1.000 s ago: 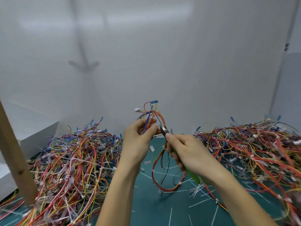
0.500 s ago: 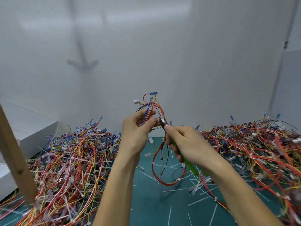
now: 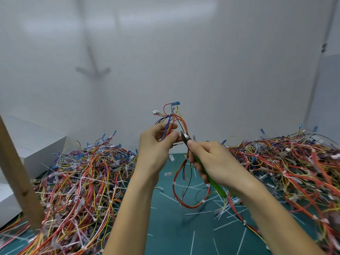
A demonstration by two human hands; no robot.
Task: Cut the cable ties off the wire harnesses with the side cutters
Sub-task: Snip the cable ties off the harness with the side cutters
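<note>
Teal mat (image 3: 171, 232) bears wire harnesses (image 3: 82, 181) before grey walls (image 3: 220, 61).

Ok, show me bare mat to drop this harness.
The dark green cutting mat between your forearms, bordered by the left heap of tangled coloured wires and the right heap, holds only stray white cut ties. Both heaps are crowded.

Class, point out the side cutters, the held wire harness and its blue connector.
side cutters (image 3: 215, 184): head view, green handle.
wire harness (image 3: 171, 119): head view, bundle above the fingers.
blue connector (image 3: 175, 103): head view, middle of its body.
</note>
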